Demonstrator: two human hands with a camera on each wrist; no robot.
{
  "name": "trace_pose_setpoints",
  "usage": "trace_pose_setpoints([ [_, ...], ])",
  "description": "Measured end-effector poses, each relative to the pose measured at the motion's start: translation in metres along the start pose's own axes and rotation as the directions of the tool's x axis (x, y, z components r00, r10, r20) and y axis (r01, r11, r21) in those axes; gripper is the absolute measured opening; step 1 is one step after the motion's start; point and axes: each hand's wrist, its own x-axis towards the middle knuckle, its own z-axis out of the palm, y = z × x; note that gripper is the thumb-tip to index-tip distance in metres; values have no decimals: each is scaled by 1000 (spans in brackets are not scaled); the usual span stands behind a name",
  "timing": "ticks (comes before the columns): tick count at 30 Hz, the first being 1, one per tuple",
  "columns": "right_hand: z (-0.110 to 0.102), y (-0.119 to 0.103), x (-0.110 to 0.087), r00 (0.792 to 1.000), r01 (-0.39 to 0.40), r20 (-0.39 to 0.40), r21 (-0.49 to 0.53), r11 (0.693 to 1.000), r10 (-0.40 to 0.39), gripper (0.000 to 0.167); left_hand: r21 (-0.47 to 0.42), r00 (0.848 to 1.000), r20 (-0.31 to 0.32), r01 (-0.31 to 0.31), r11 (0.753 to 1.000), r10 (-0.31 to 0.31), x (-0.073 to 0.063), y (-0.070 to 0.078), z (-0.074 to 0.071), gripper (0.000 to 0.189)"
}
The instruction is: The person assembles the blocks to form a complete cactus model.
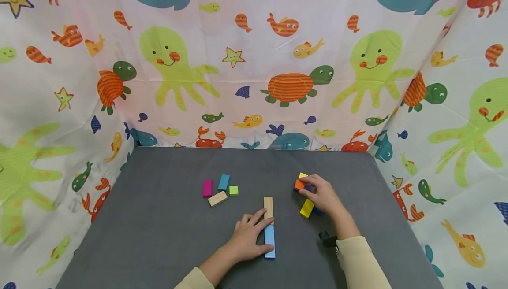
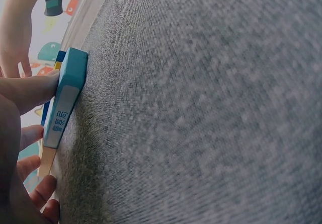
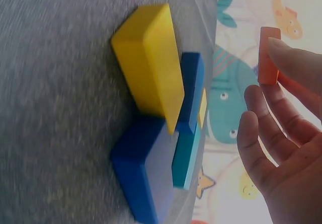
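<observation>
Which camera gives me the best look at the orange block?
The right wrist view: the orange block shows largest there, pinched in the right hand, with only the thumb covering part of it. The head view shows it small, at the fingertips; in the left wrist view I can't make it out.

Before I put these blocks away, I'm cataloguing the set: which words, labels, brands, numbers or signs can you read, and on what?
None can be read.
Light blue block: a cluster of dark marks on its side in the left wrist view, too small and blurred to make out.
Backdrop: printed sea creatures, no lettering seen.
</observation>
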Motion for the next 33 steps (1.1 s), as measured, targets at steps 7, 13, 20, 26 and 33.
trace_pose_setpoints([
  [7, 11, -9, 6, 1000, 10, 17, 24, 1000, -11, 39, 6, 1000, 13, 3, 1000, -3, -1, 1, -2, 75],
  [13, 19, -16, 12, 999, 39, 24, 40, 998, -40, 38, -2, 1000, 24, 14, 1000, -13, -2, 3, -4, 75],
  [20, 28, -20, 21, 998, 58, 33, 34, 998, -59, 37, -4, 1000, 25, 16, 1000, -16, -2, 3, -6, 75],
  [26, 37, -24, 26, 997, 37, 66, 58, 998, -41, 37, -8, 999, 28, 17, 1000, -17, 0, 0, -3, 75],
  [33, 47, -32, 33, 993, 3, 114, 76, 997, -12, 36, -15, 999, 28, 25, 1000, -24, 1, -1, -2, 76],
])
